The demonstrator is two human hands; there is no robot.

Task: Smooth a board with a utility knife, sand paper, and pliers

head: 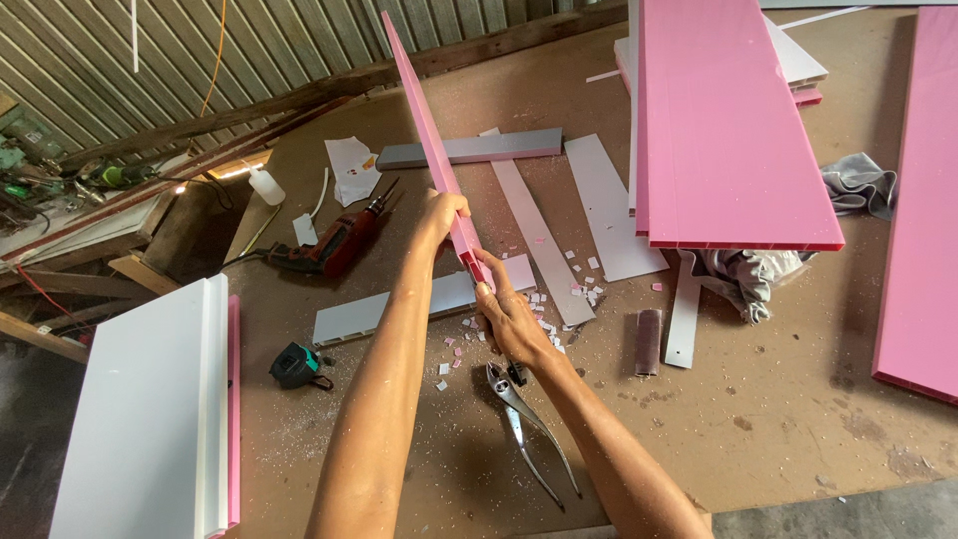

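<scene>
Both forearms reach up from the near edge, and just beyond the right one lie metal pliers (529, 429) on the brown workbench (798, 419), within easy reach. Right hand (511, 321) is closed around the near end of a long pink strip (431, 140), thumb and fingers pinching it, while the left hand (441, 215) is wrapped round it a little farther up; the 2 grips hold the strip on edge, angled up and away, probably so its length can be sighted or steadied. Under the hands sit a grey strip (399, 309) and small pink and white offcuts (559, 289). A red drill (339, 245) lies to the left, a tape measure (296, 364) nearer, and wide pink panels (723, 130) to the far right
</scene>
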